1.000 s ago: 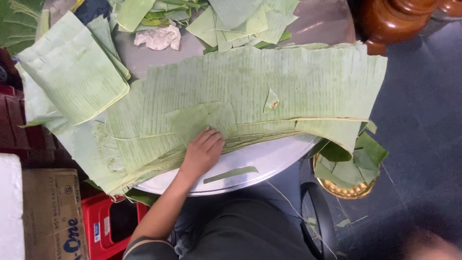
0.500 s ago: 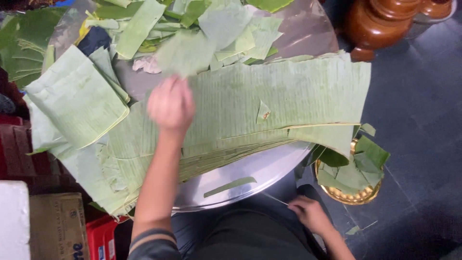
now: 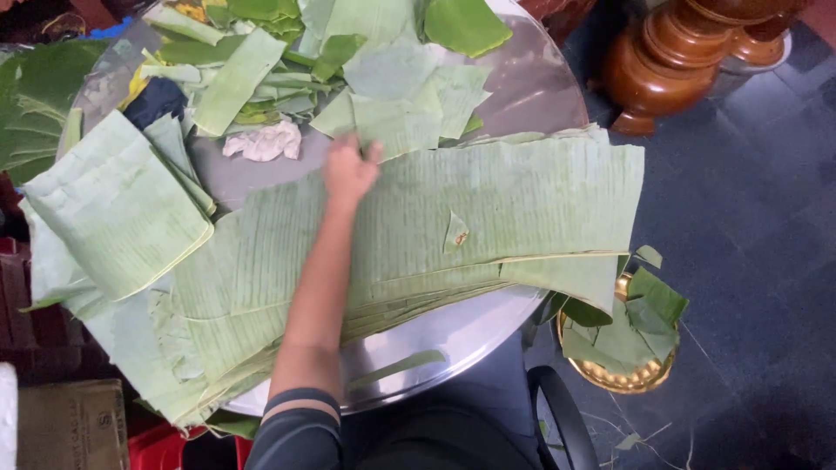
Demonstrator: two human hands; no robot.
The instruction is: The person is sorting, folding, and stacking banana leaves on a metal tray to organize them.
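On the far left a folded pile of leaf sheets (image 3: 117, 204) is lying on the round metal table (image 3: 531, 83), its corners hanging past the table's left rim. Just right of it a crumpled white cloth (image 3: 264, 142) is sitting on bare metal, and behind that a heap of leaf scraps (image 3: 261, 61) is crowding the far side. One hand (image 3: 348, 170) is stretching out from a dark striped sleeve, and which of the person's hands it is cannot be told from here; its fingers are lying close together with the thumb sticking out, resting palm down at the far edge of the big stack of banana leaves (image 3: 488, 218) and touching a small leaf piece (image 3: 396, 126) just beyond it. That stack is pale green, ribbed with fine lines, running long across the middle of the table, with a small torn flap near its centre. Its near edge is draping over the table's front rim and its right end is sticking out past the rim. Bare shiny metal is showing at the far right of the table. Down on the dark floor to the right, a brass bowl (image 3: 610, 376) is holding leaf offcuts, near a wooden furniture leg (image 3: 670, 61).
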